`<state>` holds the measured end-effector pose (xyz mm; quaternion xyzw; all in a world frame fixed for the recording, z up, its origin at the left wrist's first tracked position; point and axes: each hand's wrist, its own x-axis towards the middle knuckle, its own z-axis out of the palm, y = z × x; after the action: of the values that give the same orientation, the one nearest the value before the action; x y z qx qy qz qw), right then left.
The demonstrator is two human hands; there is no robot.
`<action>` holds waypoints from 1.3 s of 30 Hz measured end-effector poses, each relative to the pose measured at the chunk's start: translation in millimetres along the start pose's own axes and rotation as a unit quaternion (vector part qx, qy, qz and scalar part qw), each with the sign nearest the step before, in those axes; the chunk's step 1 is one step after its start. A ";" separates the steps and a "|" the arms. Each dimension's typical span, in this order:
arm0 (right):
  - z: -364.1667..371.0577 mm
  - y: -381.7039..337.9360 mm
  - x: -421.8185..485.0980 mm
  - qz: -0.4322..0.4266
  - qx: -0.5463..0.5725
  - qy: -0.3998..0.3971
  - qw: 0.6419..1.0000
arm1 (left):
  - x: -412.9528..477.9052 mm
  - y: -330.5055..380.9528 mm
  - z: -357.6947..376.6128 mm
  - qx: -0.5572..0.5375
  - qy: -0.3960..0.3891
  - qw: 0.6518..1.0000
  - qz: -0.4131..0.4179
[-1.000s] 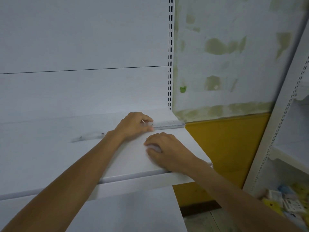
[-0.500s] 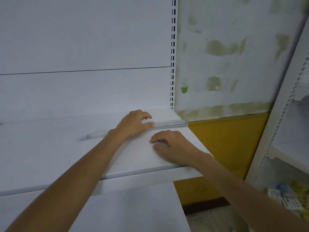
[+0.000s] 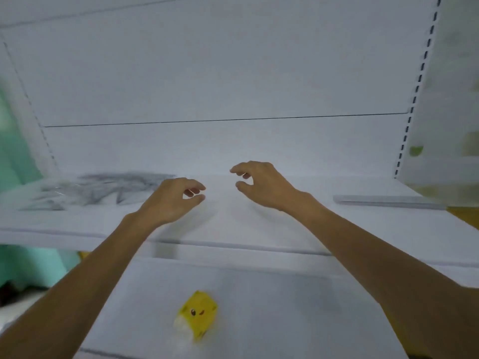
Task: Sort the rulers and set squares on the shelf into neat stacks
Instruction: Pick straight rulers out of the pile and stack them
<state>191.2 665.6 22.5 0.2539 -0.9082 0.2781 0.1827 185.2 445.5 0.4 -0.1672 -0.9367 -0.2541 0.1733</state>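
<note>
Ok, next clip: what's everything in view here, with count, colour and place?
shelf: one, white, across the middle
heap of rulers and set squares: one, clear-grey, left on the shelf; too blurred to count pieces
ruler stack: one, pale, right end of the shelf
lower shelf: one, white, below
yellow packet: one, cartoon face, on the lower shelf
back panel: one, white, behind the shelf
slotted upright: one, white, right of the panel
wall: white with green patches, far right
teal surface: one, left edge, unidentifiable
left hand: above the shelf, fingers loosely curled, holds nothing
right hand: beside it, likewise
</note>
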 end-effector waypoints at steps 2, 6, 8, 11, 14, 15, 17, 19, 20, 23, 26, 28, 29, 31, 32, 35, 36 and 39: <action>29.6 -29.4 23.1 0.004 0.052 -0.004 0.999 | -24.9 -40.5 -30.1 -0.002 0.021 1.000 -0.019; 86.0 -72.2 59.3 0.002 0.082 -0.002 0.997 | -70.9 -112.7 -82.2 -0.003 0.046 0.997 -0.063; 112.8 -88.2 72.1 -0.002 0.075 -0.011 0.997 | -87.3 -141.4 -101.2 0.003 0.056 0.995 -0.080; 147.7 -107.2 90.8 -0.001 0.073 -0.028 0.997 | -102.0 -175.0 -121.2 0.009 0.063 0.993 -0.096; 172.0 -121.2 111.1 -0.008 0.062 -0.040 0.997 | -108.3 -201.9 -132.5 0.007 0.060 0.993 -0.103; 177.8 -124.4 118.5 -0.010 0.057 -0.042 0.997 | -107.4 -209.7 -135.4 0.006 0.062 0.993 -0.105; 188.2 -127.5 134.5 -0.012 0.045 -0.050 0.998 | -102.1 -225.1 -139.1 0.001 0.071 0.992 -0.108; 197.0 -126.8 151.6 -0.010 0.030 -0.058 0.998 | -93.2 -239.8 -138.8 -0.005 0.073 0.992 -0.107; 200.9 -125.1 160.6 -0.009 0.022 -0.063 0.998 | -87.3 -246.9 -137.7 -0.007 0.072 0.992 -0.105; 209.4 -116.9 189.6 0.002 -0.012 -0.093 0.996 | -62.8 -266.0 -134.7 -0.009 0.069 0.992 -0.105; 215.8 -106.3 218.6 0.015 -0.050 -0.135 0.989 | -33.7 -285.4 -130.1 0.029 0.047 0.993 -0.107; 221.1 -102.6 233.8 0.011 -0.065 -0.153 0.986 | -17.5 -295.7 -124.7 0.041 0.041 0.993 -0.105; 225.3 -102.4 239.8 0.012 -0.066 -0.159 0.985 | -9.9 -299.9 -121.6 0.039 0.042 0.992 -0.108; 235.0 -104.5 248.5 0.017 -0.077 -0.168 0.983 | 4.9 -304.7 -116.3 0.044 0.041 0.991 -0.122; 240.6 -106.7 252.5 0.026 -0.091 -0.175 0.980 | 13.5 -307.2 -114.0 0.051 0.035 0.990 -0.130; 254.3 -115.2 259.0 0.038 -0.166 -0.203 0.964 | 37.0 -312.9 -106.9 0.082 -0.007 0.985 -0.154; 258.0 -118.3 259.5 0.034 -0.192 -0.212 0.958 | 43.5 -315.1 -104.8 0.099 -0.029 0.981 -0.162; 266.5 -124.5 261.1 0.021 -0.223 -0.226 0.948 | 58.0 -325.7 -105.2 0.121 -0.084 0.974 -0.173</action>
<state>0.4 323.2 -10.1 0.2432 -0.9698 0.0073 0.0191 28.5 136.9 -26.8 -0.0011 -0.9865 -0.1495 0.0662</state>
